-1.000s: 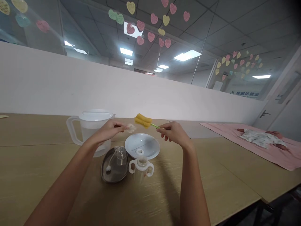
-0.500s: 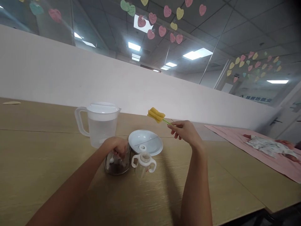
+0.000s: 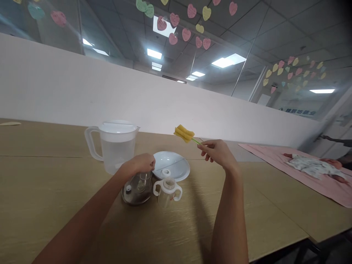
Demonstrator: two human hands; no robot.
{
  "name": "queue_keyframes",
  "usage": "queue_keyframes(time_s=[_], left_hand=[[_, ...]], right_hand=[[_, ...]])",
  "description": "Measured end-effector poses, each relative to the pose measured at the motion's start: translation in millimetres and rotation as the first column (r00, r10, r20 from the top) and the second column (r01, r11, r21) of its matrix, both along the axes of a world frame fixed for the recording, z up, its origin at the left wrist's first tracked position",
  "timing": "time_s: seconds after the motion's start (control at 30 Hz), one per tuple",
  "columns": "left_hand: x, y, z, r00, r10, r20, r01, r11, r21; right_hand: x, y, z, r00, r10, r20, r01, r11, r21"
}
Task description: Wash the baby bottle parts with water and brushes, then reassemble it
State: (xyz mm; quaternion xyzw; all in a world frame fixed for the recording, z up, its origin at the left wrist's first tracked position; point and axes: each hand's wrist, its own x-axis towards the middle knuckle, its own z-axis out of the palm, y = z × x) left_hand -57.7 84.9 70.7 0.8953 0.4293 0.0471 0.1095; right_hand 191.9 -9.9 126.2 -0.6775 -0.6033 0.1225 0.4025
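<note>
My right hand point(image 3: 216, 151) pinches the thin green handle of a yellow sponge bottle brush point(image 3: 184, 133), raised above the table with its head to the left. My left hand point(image 3: 144, 163) is closed, over the back of a kidney-shaped metal tray point(image 3: 134, 200) and beside the left rim of a white bowl point(image 3: 180, 170). Its fingertips are partly hidden, and what they grip, if anything, does not show. Inside the tray are a small clear piece point(image 3: 141, 186) and a white weighted straw end point(image 3: 128, 188). A two-handled baby bottle point(image 3: 167, 190) stands uncapped, with a white ring point(image 3: 165, 173) behind it.
A lidded plastic jug point(image 3: 117, 150) of water stands at the back left. To the right, a doll in patterned clothing point(image 3: 308, 165) lies on a pink cloth point(image 3: 275, 157). A white wall point(image 3: 165, 106) closes off the table's back, and another person's arm point(image 3: 337, 139) shows at far right.
My left hand has gone down into the tray with the clear nipple-like piece, then risen slightly toward the bowl; the piece now lies in the tray. The brush stays raised in my right hand.
</note>
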Motion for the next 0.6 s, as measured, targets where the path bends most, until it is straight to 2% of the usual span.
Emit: queue_keyframes(time_s=[0.13, 0.3, 0.5, 0.6], left_hand=[[16, -4, -6.3, 0.997, -0.05, 0.056, 0.044, 0.995, 0.093], [32, -4, -17.5, 0.993, -0.028, 0.113, 0.009, 0.986, 0.165], [44, 7, -39.1, 0.988, -0.06, 0.145, 0.033, 0.982, 0.183], [48, 12, -49.1, 0.989, -0.078, 0.126, 0.06, 0.989, 0.134]], right_hand=[[2, 0, -0.5, 1.0, -0.002, -0.017, 0.003, 1.0, 0.007], [-1, 0, 1.5, 1.0, -0.011, -0.016, 0.011, 1.0, 0.001], [-4, 1, 1.4, 1.0, -0.009, -0.007, 0.009, 1.0, -0.001], [-4, 1, 1.3, 1.0, -0.008, -0.011, 0.008, 1.0, -0.005]])
